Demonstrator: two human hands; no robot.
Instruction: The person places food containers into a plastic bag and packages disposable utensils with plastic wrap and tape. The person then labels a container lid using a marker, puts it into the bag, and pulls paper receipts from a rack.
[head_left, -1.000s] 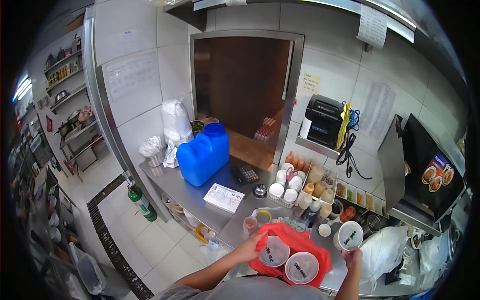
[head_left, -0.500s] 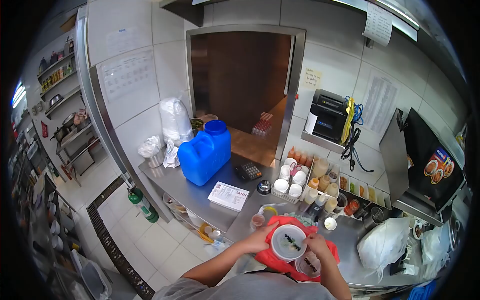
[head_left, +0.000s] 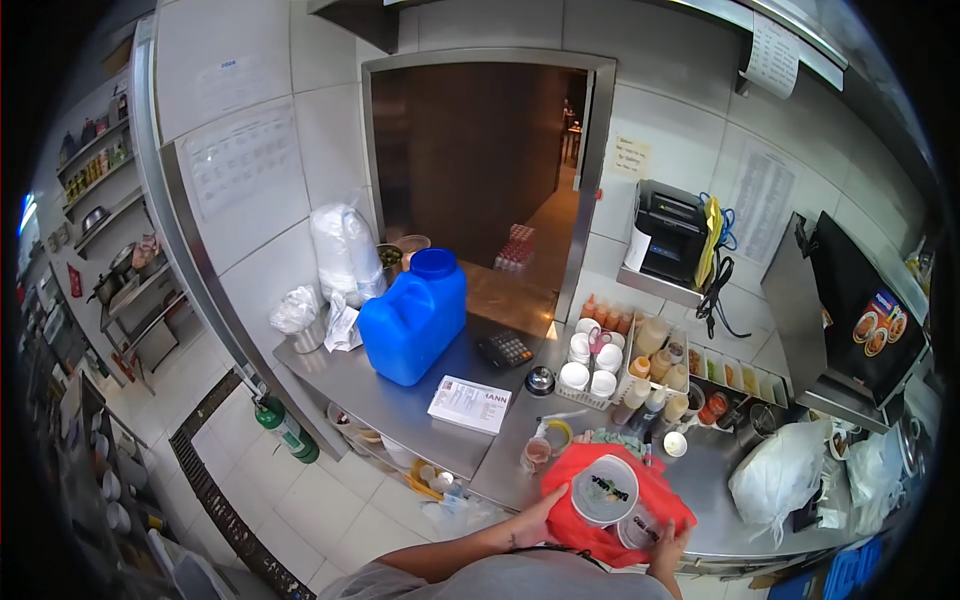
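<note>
A red plastic bag (head_left: 658, 492) lies open at the counter's front edge. Inside it, a round lidded tub (head_left: 605, 489) with dark writing sits higher than a second lidded tub (head_left: 637, 528), partly overlapping it. My left hand (head_left: 541, 519) is at the bag's left side, its fingers closed on the red plastic beside the upper tub. At the right front edge of the bag, my right hand (head_left: 668, 545) has its fingers closed on the plastic.
A blue jug (head_left: 414, 318), a calculator (head_left: 505, 349), papers (head_left: 469, 404) and a bell (head_left: 540, 380) stand left on the counter. Behind the bag are white cups (head_left: 589, 365) and sauce bottles (head_left: 640, 395). A white plastic bag (head_left: 778, 482) sits right.
The tub that my right hand held outside the bag is now in it, above the other tub. My right hand has let go of it and moved to the bag's right edge.
</note>
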